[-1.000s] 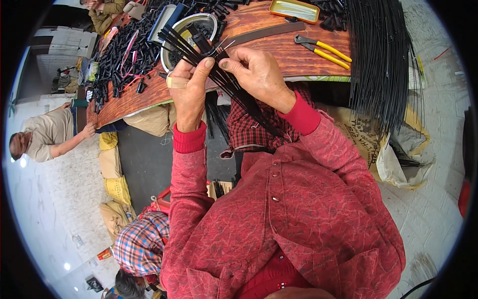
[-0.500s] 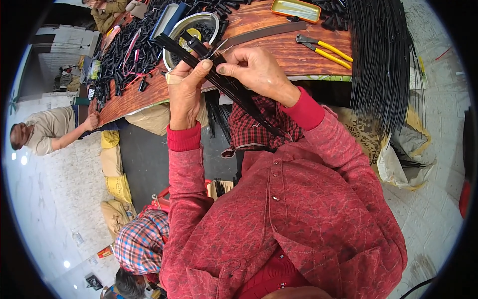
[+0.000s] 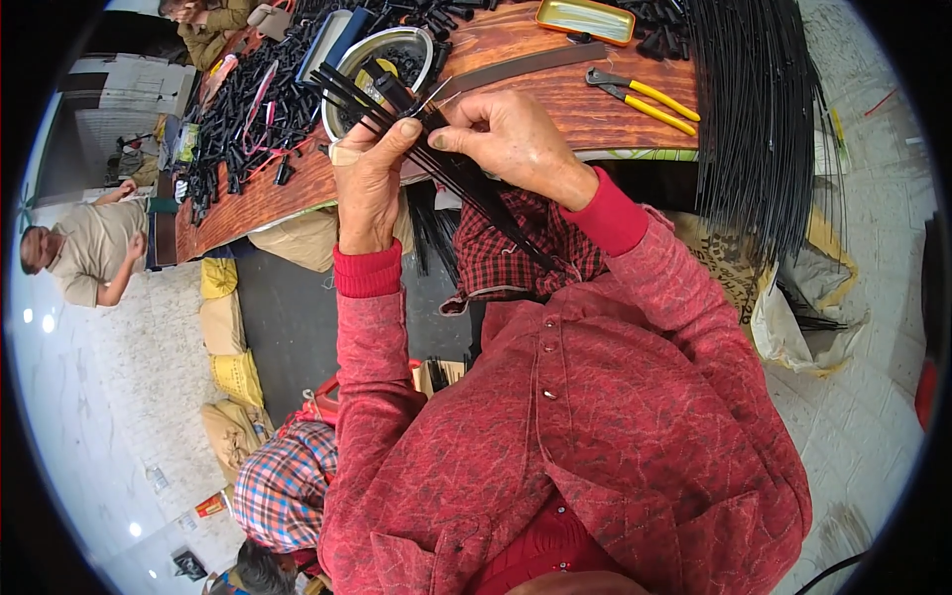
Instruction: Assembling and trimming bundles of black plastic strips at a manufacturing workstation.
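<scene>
My left hand [image 3: 375, 177] is closed around a bundle of thin black rods [image 3: 486, 203], its thumb pressed on them. The rods run slantwise from the upper left down toward my lap, and their upper ends fan apart. A short black tubular piece [image 3: 392, 89] sticks up between my hands, beside the rods. Next to it shows a thin silvery sliver [image 3: 434, 94]. My right hand [image 3: 516, 144] pinches against the right side of the bundle. Its fingertips are partly hidden, so what exactly lies in that pinch is unclear.
On the wooden table [image 3: 496, 45] are yellow-handled pliers [image 3: 643, 99], a flat brown strip [image 3: 531, 67], a yellow-rimmed tin [image 3: 585, 22], a metal bowl [image 3: 426, 59] and heaped black pieces [image 3: 258, 119]. Long black rods [image 3: 749, 129] hang off the right edge. Co-workers sit nearby.
The rods' upper ends in my left hand have spread further apart. My hands stay nearly in place. A person at the left has drawn a hand back from the table edge.
</scene>
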`<state>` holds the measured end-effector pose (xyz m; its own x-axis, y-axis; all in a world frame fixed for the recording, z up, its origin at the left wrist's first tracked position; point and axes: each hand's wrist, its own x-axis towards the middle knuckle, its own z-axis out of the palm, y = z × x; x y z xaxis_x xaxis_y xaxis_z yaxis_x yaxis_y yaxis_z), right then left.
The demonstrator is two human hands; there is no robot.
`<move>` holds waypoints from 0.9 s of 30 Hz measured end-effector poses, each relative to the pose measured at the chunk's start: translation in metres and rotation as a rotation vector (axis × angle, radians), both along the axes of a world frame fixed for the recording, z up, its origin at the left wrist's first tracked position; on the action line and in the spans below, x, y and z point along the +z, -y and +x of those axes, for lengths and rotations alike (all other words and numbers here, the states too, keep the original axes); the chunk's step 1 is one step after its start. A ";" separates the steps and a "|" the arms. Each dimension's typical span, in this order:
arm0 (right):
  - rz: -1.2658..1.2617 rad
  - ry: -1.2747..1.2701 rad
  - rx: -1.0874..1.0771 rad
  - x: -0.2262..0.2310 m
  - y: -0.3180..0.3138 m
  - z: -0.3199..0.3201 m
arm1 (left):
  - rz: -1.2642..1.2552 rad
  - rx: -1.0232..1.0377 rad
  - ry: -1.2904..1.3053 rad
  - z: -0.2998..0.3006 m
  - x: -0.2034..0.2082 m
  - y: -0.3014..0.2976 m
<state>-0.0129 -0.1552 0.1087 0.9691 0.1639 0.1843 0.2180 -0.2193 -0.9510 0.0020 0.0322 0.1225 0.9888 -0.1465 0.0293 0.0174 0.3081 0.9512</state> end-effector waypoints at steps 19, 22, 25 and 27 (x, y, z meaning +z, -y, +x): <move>0.352 -0.368 0.275 -0.009 0.008 0.012 | -0.053 -0.053 0.117 -0.001 -0.005 -0.003; 0.362 -0.380 0.283 -0.008 0.007 0.012 | -0.034 -0.081 0.116 0.000 -0.007 -0.007; 0.395 -0.400 0.272 -0.009 0.003 0.014 | -0.049 -0.090 0.115 0.000 -0.008 -0.009; 0.405 -0.399 0.263 -0.015 0.001 0.014 | -0.062 -0.073 0.117 0.000 -0.009 -0.008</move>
